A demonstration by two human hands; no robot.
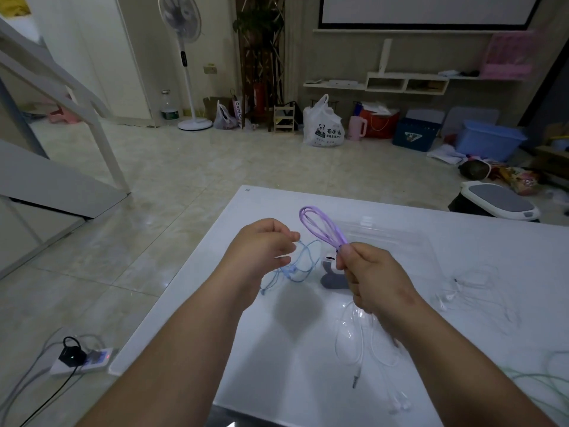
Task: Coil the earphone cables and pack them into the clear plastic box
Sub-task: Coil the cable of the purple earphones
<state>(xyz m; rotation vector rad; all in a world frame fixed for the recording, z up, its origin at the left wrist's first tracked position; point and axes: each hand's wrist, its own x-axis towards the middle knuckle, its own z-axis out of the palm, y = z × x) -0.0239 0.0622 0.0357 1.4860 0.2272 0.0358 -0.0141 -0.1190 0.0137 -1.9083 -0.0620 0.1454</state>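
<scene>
Head view. One white tabletop [492,248] fills the lower right of the frame, above a pale tiled floor [172,180].

Two bare forearms reach in from the bottom edge, and both hands are raised over the middle of the tabletop.

- Right hand [375,278]: fingers curled, thumb and fingertips pinching the lower end of one purple earphone cable [323,229]. The cable is gathered into several long loops that stand up and to the left of the hand, clear of the tabletop.
- Left hand [264,245]: left of the purple loops and apart from them, fingers curled inward. A blue strand runs up to the fingertips, but it cannot be told whether they pinch it.

One clear plastic box [400,241] lies flat on the tabletop just beyond the right hand, in the upper centre of the tabletop. Its contents cannot be made out.

Four other earphone cables lie loose and uncoiled on the tabletop:

- One blue cable [295,269] lies below the left hand.
- One white cable [358,362] lies at lower centre, partly under the right forearm.
- A second white cable [452,292] lies at the right.
- One pale green cable [542,377] lies at the lower right edge.

This makes five cables in all, one of them held.

One small white-and-grey object [331,266] sits between the hands; what it is cannot be told.

One white power strip [83,359] with one black plug lies on the floor at lower left.
</scene>
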